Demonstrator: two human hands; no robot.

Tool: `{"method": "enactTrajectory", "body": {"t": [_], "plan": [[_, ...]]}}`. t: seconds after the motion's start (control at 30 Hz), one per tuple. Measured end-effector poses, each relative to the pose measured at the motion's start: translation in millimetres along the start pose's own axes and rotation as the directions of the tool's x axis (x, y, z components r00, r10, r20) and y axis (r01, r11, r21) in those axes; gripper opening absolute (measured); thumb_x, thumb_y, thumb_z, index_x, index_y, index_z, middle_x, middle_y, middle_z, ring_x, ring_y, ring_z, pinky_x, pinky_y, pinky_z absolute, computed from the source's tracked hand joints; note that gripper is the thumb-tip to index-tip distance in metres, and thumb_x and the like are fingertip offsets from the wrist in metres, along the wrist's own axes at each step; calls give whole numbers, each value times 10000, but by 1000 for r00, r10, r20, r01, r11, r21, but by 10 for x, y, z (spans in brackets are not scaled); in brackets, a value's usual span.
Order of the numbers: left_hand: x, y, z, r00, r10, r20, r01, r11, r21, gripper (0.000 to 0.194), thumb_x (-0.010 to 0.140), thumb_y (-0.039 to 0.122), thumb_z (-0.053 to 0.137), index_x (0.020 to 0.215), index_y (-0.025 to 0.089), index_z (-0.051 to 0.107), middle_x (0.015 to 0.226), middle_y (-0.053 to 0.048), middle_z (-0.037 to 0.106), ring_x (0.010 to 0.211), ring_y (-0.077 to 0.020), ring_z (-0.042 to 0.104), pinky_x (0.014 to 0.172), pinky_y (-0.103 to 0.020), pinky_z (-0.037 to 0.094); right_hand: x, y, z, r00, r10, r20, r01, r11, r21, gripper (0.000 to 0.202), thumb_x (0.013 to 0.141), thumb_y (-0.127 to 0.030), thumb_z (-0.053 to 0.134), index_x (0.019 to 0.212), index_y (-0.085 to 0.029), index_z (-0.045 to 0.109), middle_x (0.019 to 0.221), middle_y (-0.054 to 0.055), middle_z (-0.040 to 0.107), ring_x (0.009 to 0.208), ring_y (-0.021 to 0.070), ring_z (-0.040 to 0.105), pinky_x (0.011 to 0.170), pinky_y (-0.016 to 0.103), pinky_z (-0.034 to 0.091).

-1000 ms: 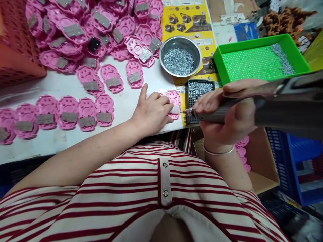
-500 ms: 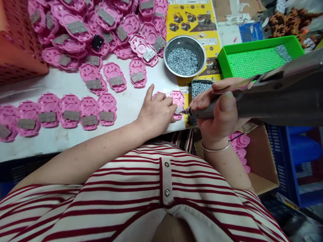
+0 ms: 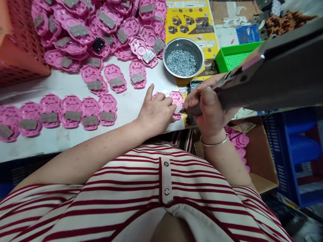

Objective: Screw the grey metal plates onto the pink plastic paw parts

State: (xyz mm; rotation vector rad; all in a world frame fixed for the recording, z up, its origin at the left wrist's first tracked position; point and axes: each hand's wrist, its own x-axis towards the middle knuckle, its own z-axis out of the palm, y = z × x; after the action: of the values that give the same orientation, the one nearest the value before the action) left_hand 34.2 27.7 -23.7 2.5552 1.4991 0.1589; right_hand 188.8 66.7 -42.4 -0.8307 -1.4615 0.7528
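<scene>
My right hand (image 3: 210, 111) is wrapped round a dark electric screwdriver (image 3: 275, 64), which slants up to the right. Its bit points left and meets the grey plate on a pink plastic casing (image 3: 176, 98) near the table's front edge. With bent fingers, my left hand (image 3: 157, 112) holds this casing from its left side. Behind those fingers shows a bit of another pink piece (image 3: 156, 95). Just beyond my right hand, a small dark tray of screws (image 3: 194, 84) is partly covered. A steel bowl (image 3: 165, 65) full of small screws stands behind it.
A row of pink casings with grey plates (image 3: 90, 107) lies at left, below a large heap of them (image 3: 75, 30). An orange basket (image 3: 25, 53) stands far left. A green tray (image 3: 222, 60) is behind the screwdriver; a cardboard box (image 3: 264, 161) sits below right.
The screwdriver's body has tilted up and come closer to the casing, covering more of the green tray. My right hand has shifted slightly left. The left hand stays in place.
</scene>
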Motion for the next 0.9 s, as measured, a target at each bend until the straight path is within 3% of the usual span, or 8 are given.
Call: {"method": "enactTrajectory", "body": {"t": [0.1,0.2,0.3,0.43,0.57,0.77,0.9], "plan": [[-2,-6,6,1000,-1,4,1,1000,-3,221,922,295,693,1109,227,791,1053,-82,747,1147,-323,600,1241,-710,242,45,-149,-81,980,-193,-52,197,975,107,353,850,-657,597,989,-341,669,542,-89,437,396,92,457,415,274,490],[-17,-23,37,999,14,-50,-14,1000,-14,200,931,293,669,1081,266,799,1033,-68,755,1115,-320,605,1221,-746,221,86,-342,-227,955,-251,-156,275,948,159,249,932,-502,566,1026,-322,709,556,-85,446,421,53,487,408,186,453],[-36,-31,48,998,11,-61,-14,999,-45,208,935,299,658,1077,266,806,1022,-76,757,1113,-332,607,1217,-756,202,84,-410,-388,932,-261,-253,294,950,102,208,942,-434,574,991,-294,719,557,-84,452,454,34,497,447,157,467],[-53,-21,27,1000,2,-29,-3,999,-33,232,939,307,654,1110,257,801,1045,-86,758,1128,-337,612,1219,-729,228,48,-294,-526,901,-284,-328,314,948,41,200,886,-448,649,946,-268,714,518,-91,414,403,41,421,410,177,450],[-61,-21,32,999,10,-49,-10,1000,-12,233,934,316,656,1122,287,792,1042,-71,762,1119,-332,615,1207,-739,234,22,-215,-548,900,-273,-339,291,957,2,244,879,-498,659,938,-263,688,525,-86,393,394,51,406,389,206,403],[-58,-27,32,999,-2,-45,0,999,-54,218,927,301,667,1101,282,797,1043,-72,756,1136,-339,603,1212,-733,232,-13,-211,-529,915,-188,-357,170,982,-82,327,881,-570,641,954,-252,626,563,-85,388,426,56,462,439,223,431],[-56,-20,8,1000,-6,-8,6,998,-62,237,939,304,648,1120,267,798,1060,-83,746,1158,-347,589,1221,-734,209,-3,-170,-545,911,-197,-363,182,980,-75,372,851,-605,670,936,-246,622,535,-95,373,401,50,425,412,212,404]]}}
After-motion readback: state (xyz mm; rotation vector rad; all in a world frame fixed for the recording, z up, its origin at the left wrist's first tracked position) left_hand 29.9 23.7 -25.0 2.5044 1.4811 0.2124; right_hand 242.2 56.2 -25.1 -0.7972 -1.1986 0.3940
